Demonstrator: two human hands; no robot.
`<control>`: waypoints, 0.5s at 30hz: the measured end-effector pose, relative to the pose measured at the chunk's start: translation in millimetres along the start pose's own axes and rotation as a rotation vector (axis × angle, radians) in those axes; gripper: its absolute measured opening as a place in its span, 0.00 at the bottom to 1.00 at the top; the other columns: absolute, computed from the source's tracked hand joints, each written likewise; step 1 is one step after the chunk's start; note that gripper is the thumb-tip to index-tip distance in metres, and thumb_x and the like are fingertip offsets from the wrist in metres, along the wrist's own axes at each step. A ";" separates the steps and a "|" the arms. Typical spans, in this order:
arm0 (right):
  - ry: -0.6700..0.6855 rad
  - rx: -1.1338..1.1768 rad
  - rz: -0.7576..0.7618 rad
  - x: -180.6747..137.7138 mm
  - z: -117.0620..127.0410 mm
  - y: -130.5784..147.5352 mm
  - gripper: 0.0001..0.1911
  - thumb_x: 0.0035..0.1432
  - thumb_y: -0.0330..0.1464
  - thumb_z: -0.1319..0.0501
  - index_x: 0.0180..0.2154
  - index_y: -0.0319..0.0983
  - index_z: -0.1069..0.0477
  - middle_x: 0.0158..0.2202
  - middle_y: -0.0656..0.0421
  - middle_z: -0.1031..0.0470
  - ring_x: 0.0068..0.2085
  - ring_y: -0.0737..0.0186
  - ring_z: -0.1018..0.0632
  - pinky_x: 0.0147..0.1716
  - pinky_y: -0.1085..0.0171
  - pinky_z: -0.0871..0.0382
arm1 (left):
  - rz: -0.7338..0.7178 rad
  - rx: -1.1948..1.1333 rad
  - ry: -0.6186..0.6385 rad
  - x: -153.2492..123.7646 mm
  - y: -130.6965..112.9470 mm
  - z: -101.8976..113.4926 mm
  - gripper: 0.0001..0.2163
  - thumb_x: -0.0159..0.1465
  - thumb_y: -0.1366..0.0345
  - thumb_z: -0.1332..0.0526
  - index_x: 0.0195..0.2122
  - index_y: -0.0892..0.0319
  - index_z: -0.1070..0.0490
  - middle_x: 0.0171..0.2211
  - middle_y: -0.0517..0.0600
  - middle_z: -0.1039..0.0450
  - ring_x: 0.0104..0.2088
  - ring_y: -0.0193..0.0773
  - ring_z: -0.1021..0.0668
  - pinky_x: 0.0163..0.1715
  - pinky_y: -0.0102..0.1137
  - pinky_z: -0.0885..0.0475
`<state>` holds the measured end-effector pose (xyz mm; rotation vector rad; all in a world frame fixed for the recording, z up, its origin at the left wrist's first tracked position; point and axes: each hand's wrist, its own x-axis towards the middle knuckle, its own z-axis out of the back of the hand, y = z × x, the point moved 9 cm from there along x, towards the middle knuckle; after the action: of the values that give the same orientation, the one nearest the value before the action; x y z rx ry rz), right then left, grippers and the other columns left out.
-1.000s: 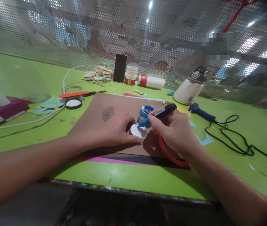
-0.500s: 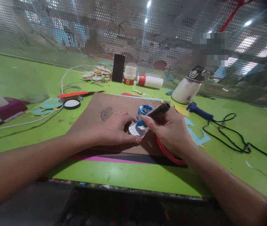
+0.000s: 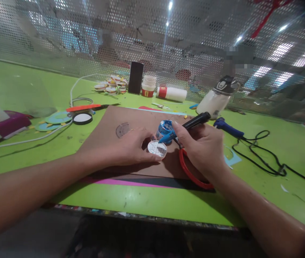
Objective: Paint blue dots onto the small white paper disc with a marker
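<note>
Has shifted pen (image 3: 197, 120) rightward since last frame, gripped in right hand (image 3: 202, 143). Shows green table (image 3: 101, 197) at front, then pink sheet (image 3: 125, 182) under brown board (image 3: 147, 120). Pinches disc (image 3: 157, 148) in left hand (image 3: 130, 145) over board, pen tip at far rim. Continues to upright phone (image 3: 136, 77) and flask (image 3: 211, 102), then perforated screen (image 3: 68, 46) and lights (image 3: 170, 5).

You have 2 things in hand. The disc (image 3: 155, 151) is white and round, its upward face covered in small dark marks, its edge held between the thumb and fingers of your left hand (image 3: 136, 145). The pen (image 3: 196, 120) slants in your right hand (image 3: 205, 143), black end raised, blue end down at the disc's far edge; contact there is unclear.
</note>
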<state>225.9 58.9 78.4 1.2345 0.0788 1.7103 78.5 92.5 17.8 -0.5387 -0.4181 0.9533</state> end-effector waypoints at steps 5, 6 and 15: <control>0.073 0.072 -0.041 -2.7 -9.8 -0.6 0.17 0.59 0.40 0.35 0.21 0.41 0.28 0.20 0.62 0.27 0.22 0.65 0.28 0.21 0.65 0.38 | 0.019 0.025 -0.022 0.0 3.2 0.2 0.21 0.52 0.48 0.32 0.40 0.58 0.27 0.37 0.50 0.25 0.36 0.44 0.26 0.32 0.34 0.35; 0.072 0.078 -0.047 -3.3 -10.1 -0.4 0.16 0.59 0.39 0.35 0.21 0.41 0.27 0.20 0.62 0.26 0.23 0.65 0.28 0.21 0.65 0.38 | 0.023 0.029 -0.022 0.1 3.8 0.0 0.21 0.52 0.48 0.32 0.40 0.58 0.28 0.38 0.50 0.25 0.37 0.44 0.26 0.32 0.34 0.35; 0.096 0.119 -0.059 -6.4 -14.6 -3.8 0.13 0.59 0.39 0.35 0.26 0.38 0.24 0.23 0.61 0.23 0.25 0.64 0.26 0.26 0.64 0.34 | 0.039 0.022 -0.012 0.2 2.7 -0.2 0.20 0.52 0.47 0.32 0.37 0.57 0.29 0.36 0.50 0.26 0.36 0.44 0.27 0.31 0.34 0.37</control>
<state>217.5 62.8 65.0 1.2240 0.2751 1.7331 77.0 93.8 16.1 -0.5230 -0.4085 0.9980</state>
